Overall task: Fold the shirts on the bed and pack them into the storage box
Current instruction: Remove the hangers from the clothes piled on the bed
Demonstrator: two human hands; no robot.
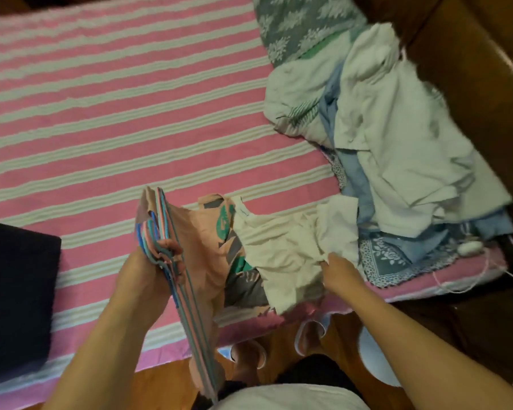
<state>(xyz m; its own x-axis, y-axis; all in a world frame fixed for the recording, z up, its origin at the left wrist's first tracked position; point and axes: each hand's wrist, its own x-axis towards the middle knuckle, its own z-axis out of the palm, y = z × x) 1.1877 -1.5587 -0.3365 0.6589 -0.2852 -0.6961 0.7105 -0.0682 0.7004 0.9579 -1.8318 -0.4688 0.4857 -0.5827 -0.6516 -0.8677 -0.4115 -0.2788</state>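
Shirts mid-sort at the near edge of the bed

Peach cotton shirt with blue and pink stripes (172, 261) hangs on edge over the near bed edge, gripped by the left hand (157, 261); the right hand (335, 269) pinches a crumpled cream shirt (290, 247) lying on a peach leaf-print shirt (219, 232), beside a heap of white and blue clothes (397, 149) on the pink-and-white striped bedsheet (116, 113). Judged, folding has barely begun; next the striped shirt needs spreading flat on the open sheet. A dark navy block (15, 291), cut off at left, may be the storage box; I cannot tell
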